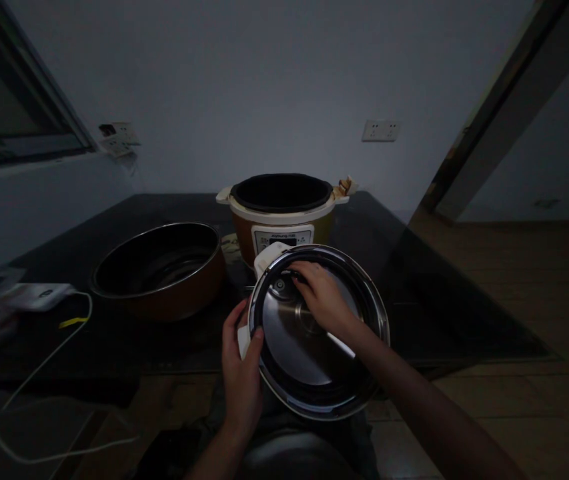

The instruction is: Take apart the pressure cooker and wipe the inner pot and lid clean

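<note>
I hold a round pressure-cooker lid upside down in front of me, its shiny metal inner face up. My left hand grips its white rim on the left side, thumb over the edge. My right hand rests on the inner metal plate, fingers curled near a small valve at the top left. Behind the lid stands the open cooker body, white and brown, with a dark inner pot and a control panel.
A dark brown inner pot sits left of the cooker on the low black table. A white device with a white cable lies at the left. Wall sockets behind; wooden floor on the right.
</note>
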A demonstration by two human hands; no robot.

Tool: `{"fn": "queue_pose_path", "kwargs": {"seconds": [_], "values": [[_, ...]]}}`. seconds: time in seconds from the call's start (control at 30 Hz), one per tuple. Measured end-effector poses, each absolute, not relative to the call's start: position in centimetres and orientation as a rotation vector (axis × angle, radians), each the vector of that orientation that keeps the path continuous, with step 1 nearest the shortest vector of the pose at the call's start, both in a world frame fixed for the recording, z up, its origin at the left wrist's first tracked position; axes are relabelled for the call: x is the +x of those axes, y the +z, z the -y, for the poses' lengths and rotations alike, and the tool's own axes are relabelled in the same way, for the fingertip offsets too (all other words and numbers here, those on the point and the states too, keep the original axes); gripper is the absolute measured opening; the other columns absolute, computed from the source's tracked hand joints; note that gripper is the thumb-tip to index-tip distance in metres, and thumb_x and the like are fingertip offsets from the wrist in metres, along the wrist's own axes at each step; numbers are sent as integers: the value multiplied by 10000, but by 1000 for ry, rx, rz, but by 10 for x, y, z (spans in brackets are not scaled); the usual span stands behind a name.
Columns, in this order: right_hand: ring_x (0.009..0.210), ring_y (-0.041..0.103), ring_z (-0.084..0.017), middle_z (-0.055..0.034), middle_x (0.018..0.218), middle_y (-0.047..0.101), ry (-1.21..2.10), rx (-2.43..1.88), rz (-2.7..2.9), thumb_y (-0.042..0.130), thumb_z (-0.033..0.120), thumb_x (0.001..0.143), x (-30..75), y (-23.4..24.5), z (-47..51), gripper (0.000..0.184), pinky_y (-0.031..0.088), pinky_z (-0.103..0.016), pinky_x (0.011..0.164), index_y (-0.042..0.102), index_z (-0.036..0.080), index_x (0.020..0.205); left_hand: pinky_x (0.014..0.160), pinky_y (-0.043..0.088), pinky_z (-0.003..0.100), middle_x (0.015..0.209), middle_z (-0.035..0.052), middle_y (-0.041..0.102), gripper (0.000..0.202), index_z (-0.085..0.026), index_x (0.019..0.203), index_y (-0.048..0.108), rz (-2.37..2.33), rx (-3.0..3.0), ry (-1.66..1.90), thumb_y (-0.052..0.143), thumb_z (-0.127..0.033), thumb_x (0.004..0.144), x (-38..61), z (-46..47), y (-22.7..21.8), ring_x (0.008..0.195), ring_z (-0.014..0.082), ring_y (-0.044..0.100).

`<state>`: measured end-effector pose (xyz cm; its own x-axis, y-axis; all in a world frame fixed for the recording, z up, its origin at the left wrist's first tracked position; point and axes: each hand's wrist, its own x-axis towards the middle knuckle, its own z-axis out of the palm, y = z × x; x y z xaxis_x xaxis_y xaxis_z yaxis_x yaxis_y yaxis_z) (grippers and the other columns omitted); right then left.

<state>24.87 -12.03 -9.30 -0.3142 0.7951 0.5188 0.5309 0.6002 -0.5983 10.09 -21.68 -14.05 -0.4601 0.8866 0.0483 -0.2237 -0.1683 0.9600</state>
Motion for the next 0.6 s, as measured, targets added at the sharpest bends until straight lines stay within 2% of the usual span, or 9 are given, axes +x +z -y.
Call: {"fn": "queue_pose_path", "kwargs": {"seconds": [0.17, 0.33, 0.47, 0.6], "values": [[1235, 491, -264, -159, 1265, 617, 163, -976, 2304, 497, 8, 813, 245, -90, 127, 384, 387, -465, 1074, 628, 94, 1164, 1035, 421, 401, 1271, 41, 605, 505, -293, 1263, 552, -1291, 847, 1750, 708, -383, 790, 101, 216, -142, 1187, 266, 567], [1220, 516, -218, -116, 1235, 633, 207, -868, 2284, 424, -24, 797, 241, -97, 126, 460, 404, -438, 1076, 609, 138, 1186, 1036, 417, 387, 1287, 28, 599, 497, -311, 1264, 548, -1291, 840, 1743, 704, -389, 799, 100, 217, -142, 1194, 255, 561], [1302, 468, -211, -134, 1349, 566, 266, -888, 2246, 396, -20, 797, 256, -106, 121, 508, 376, -431, 1113, 577, 121, 1250, 991, 450, 354, 1307, 25, 589, 515, -320, 1268, 544, -1274, 813, 1743, 715, -397, 789, 102, 217, -139, 1188, 249, 565], [1353, 432, -222, -131, 1471, 456, 290, -1064, 2228, 387, -7, 810, 283, -116, 121, 598, 359, -471, 1127, 485, 160, 1375, 993, 450, 364, 1291, 36, 599, 524, -312, 1271, 539, -1265, 792, 1743, 719, -398, 786, 103, 216, -137, 1189, 256, 567]]}}
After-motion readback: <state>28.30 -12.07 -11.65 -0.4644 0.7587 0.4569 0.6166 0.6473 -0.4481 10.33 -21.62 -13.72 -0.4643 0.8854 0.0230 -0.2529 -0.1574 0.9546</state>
